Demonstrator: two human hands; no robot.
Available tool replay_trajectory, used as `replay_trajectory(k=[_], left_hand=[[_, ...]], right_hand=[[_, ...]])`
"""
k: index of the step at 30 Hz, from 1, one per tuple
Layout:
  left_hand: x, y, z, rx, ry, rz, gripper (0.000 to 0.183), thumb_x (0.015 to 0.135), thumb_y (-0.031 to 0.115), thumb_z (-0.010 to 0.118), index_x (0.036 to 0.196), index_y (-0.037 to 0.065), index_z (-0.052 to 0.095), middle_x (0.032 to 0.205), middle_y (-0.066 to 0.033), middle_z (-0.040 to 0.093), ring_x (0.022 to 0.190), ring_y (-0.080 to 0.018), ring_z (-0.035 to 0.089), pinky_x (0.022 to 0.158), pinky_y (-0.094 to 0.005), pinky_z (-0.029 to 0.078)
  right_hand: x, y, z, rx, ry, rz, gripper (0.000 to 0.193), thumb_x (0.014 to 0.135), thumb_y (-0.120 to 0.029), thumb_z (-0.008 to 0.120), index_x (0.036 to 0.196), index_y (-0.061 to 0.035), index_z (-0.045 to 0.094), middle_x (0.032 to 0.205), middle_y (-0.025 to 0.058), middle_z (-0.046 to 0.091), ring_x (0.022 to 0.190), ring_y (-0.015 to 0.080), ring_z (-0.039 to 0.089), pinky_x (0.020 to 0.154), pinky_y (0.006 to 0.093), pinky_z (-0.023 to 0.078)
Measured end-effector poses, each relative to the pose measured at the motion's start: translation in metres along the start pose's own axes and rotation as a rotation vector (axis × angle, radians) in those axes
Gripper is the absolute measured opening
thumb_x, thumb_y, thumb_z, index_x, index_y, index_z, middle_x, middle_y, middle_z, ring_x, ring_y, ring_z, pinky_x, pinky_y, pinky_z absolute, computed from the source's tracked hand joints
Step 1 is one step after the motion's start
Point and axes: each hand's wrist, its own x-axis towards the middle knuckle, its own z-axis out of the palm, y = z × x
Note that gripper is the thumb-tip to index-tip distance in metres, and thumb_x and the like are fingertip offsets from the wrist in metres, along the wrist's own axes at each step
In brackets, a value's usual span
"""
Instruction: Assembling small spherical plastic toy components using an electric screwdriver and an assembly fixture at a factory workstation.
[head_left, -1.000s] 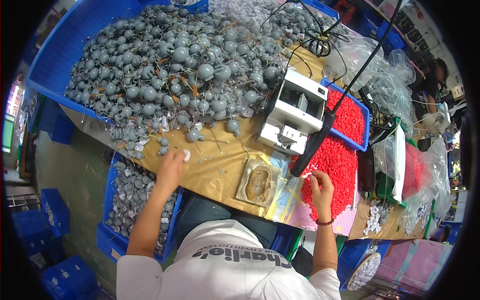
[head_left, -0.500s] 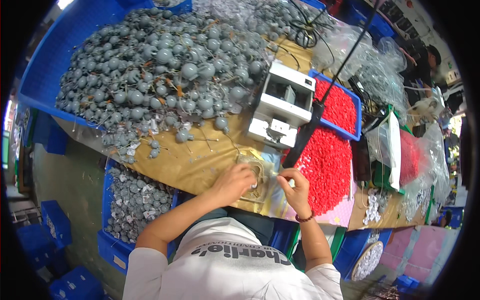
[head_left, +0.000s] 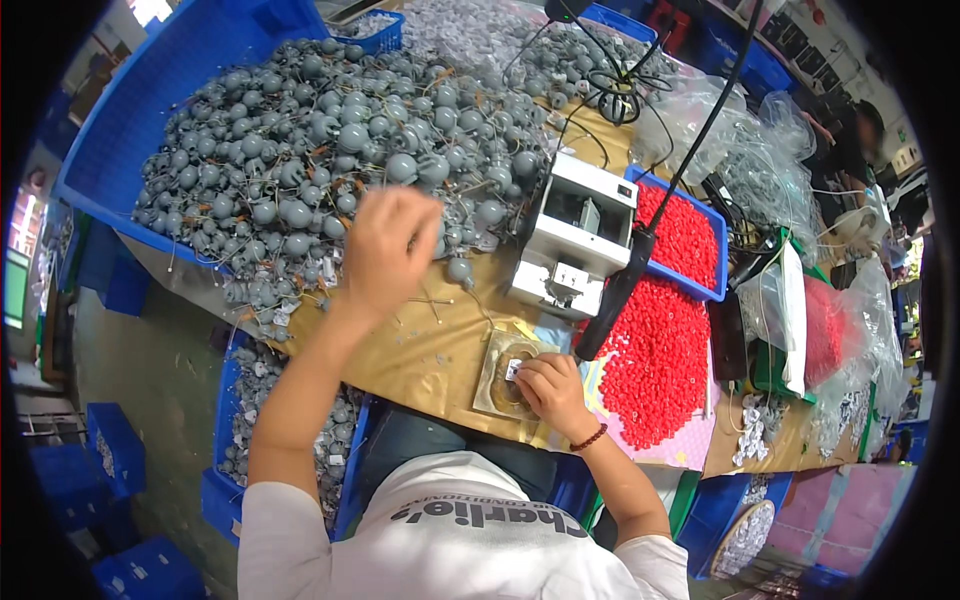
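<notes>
The right hand (head_left: 555, 390) is at the hollowed block (head_left: 500, 397) on the near side of the worktop (head_left: 390, 365). Its fingertips are bent close around a small white piece (head_left: 513, 369), which lies over the hollow. Whether this grip pinches the piece or only presses on it, I cannot tell. The left hand (head_left: 388, 242) hangs farther left, above the near edge of the pile of grey balls (head_left: 300, 170); its fingers are curled, but the inside of this grip is hidden, so I cannot say if something is grasped.

For good work, I would judge, the right fingertips should steady the white piece lightly and keep it flat, without pushing the block. The left hand should take only one ball at a time, because the thin wires seem likely to tangle. The loose red pieces (head_left: 655, 370), on the right, are best left undisturbed by the right wrist.
</notes>
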Motion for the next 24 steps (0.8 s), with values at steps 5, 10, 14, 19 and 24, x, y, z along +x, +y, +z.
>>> replay_trajectory(k=[5,10,14,19,24], left_hand=[[0.043,-0.020,0.031,0.532,-0.189,0.003,0.028,0.082,0.019,0.079,0.107,0.011,0.069,0.109,-0.0074,0.061,0.102,-0.0285,0.058,0.085,-0.0450,0.046],[0.037,-0.061,0.066,0.785,-0.355,-0.001,0.037,0.078,0.021,0.082,0.110,0.014,0.065,0.111,-0.0087,0.058,0.105,-0.0289,0.059,0.086,-0.0468,0.047],[0.081,-0.051,0.033,0.438,-0.198,-0.057,0.034,0.079,0.007,0.078,0.111,0.011,0.065,0.109,-0.0102,0.058,0.103,-0.0322,0.062,0.085,-0.0455,0.052],[0.128,-0.002,-0.042,-0.041,0.117,0.021,0.038,0.083,0.003,0.071,0.121,0.010,0.067,0.117,-0.0147,0.059,0.109,-0.0335,0.064,0.092,-0.0401,0.054],[0.109,-0.041,-0.056,0.152,0.081,-0.026,0.042,0.084,0.002,0.070,0.125,0.011,0.067,0.120,-0.0134,0.060,0.106,-0.0308,0.064,0.093,-0.0380,0.054]], right_hand=[[-0.001,-0.014,-0.002,-0.018,-0.037,0.033,0.027,0.079,-0.012,0.081,0.103,-0.0069,0.069,0.108,0.0053,0.068,0.103,0.0264,0.063,0.085,0.0415,0.048],[-0.004,-0.019,-0.002,0.011,-0.044,0.088,0.030,0.080,-0.011,0.080,0.108,-0.0069,0.069,0.110,0.0070,0.067,0.106,0.0298,0.061,0.088,0.0441,0.048],[-0.008,-0.015,-0.005,0.123,-0.001,0.182,0.031,0.082,-0.008,0.079,0.112,-0.0050,0.069,0.112,0.0126,0.066,0.107,0.0334,0.061,0.091,0.0450,0.049],[-0.002,-0.011,-0.022,0.254,0.168,0.303,0.031,0.085,-0.003,0.075,0.115,-0.0013,0.067,0.113,0.0178,0.066,0.105,0.0365,0.062,0.091,0.0432,0.051],[0.024,-0.006,-0.049,0.258,0.243,0.285,0.028,0.087,0.001,0.072,0.114,-0.0008,0.068,0.113,0.0175,0.067,0.102,0.0352,0.064,0.087,0.0410,0.053]])
